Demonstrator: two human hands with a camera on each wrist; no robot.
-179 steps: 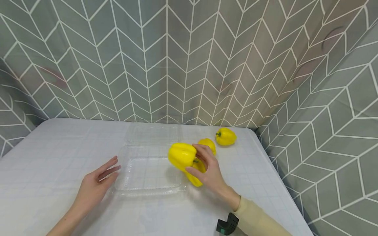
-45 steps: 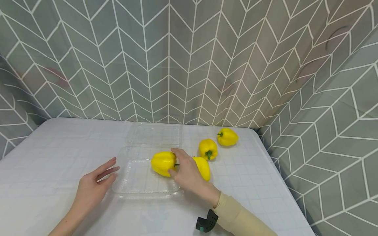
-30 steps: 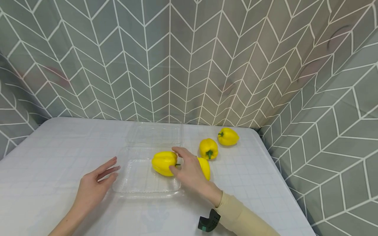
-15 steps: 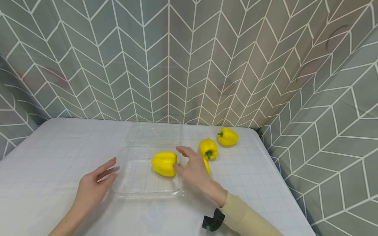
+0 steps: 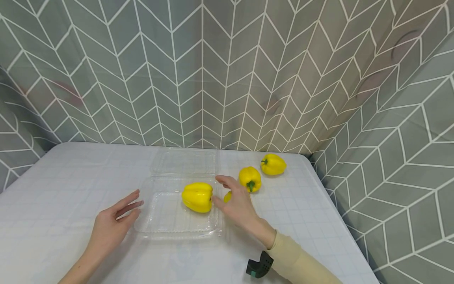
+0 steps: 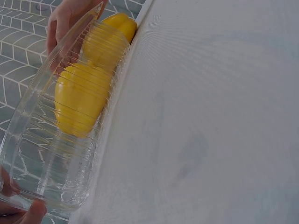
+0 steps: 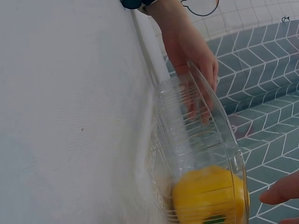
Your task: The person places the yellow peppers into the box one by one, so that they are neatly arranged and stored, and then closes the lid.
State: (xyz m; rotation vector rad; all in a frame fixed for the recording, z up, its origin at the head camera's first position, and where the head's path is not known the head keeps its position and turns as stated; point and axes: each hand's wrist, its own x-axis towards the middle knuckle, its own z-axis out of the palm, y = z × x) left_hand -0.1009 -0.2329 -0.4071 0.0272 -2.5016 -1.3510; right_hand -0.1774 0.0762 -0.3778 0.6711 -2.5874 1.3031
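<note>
A yellow bell pepper (image 5: 197, 197) lies on its side in the right half of a clear plastic clamshell container (image 5: 164, 215), whose lid (image 5: 186, 161) is laid back behind it. My right hand (image 5: 237, 207) hovers at the container's right edge with fingers spread, holding nothing; its thumb tip is close to the pepper's stem end. My left hand (image 5: 115, 223) is by the container's left edge, fingers loosely extended; whether it touches the rim is unclear. In the left wrist view, the pepper (image 6: 81, 100) shows through the ribbed wall. A second pepper (image 5: 227, 196) is mostly hidden behind my right hand.
Two more yellow bell peppers, one nearer (image 5: 250, 178) with its stem facing me and one farther (image 5: 273, 164), lie on the white-covered table (image 5: 71, 177) at the back right. A grey chevron-patterned curtain (image 5: 213, 79) rises behind the table.
Six seconds ago my right hand held the pepper over the container's right side. It set the pepper inside, let go, and has drawn back slightly rightward. My left hand stays nearly still.
</note>
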